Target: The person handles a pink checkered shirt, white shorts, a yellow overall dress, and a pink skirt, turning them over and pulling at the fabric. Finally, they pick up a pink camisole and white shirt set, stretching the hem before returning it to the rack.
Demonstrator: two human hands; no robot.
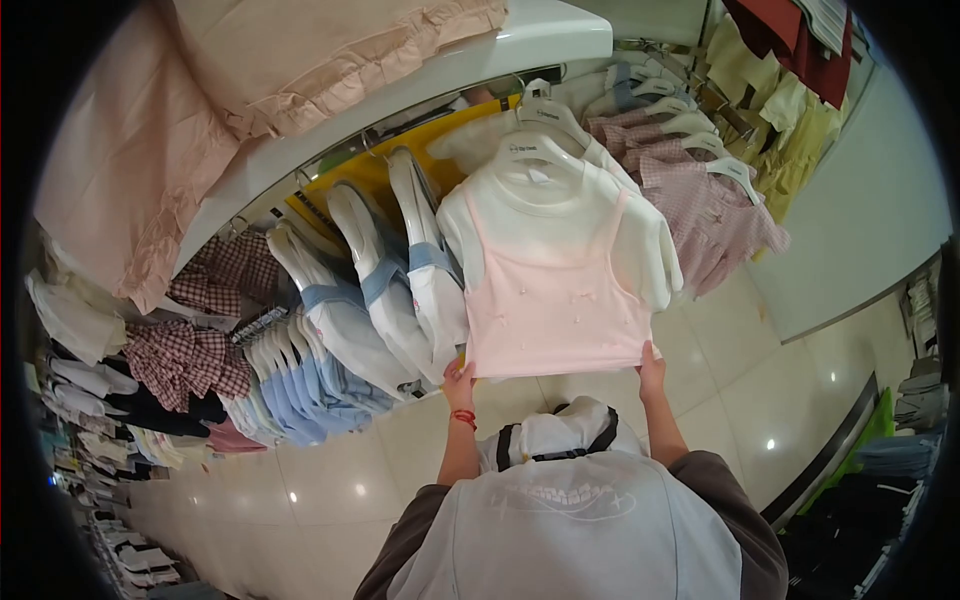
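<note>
A pink camisole (557, 320) with small bows lies over a white short-sleeved T-shirt (545, 205). Both hang on a white hanger (537, 150) from the rack. My left hand (459, 383), with a red bracelet at the wrist, pinches the lower left corner of the camisole. At the opposite lower corner, my right hand (650, 370) grips the hem between thumb and fingers. The hem is stretched fairly straight between the two hands.
White tops with blue trim (385, 275) hang left of the camisole, pink checked dresses (705, 200) to its right. Below are blue garments (305, 400) on a lower rail. A white shelf (480, 65) with peach ruffled fabric (150, 150) sits above. Dark folded clothes (850, 530) are stacked at lower right.
</note>
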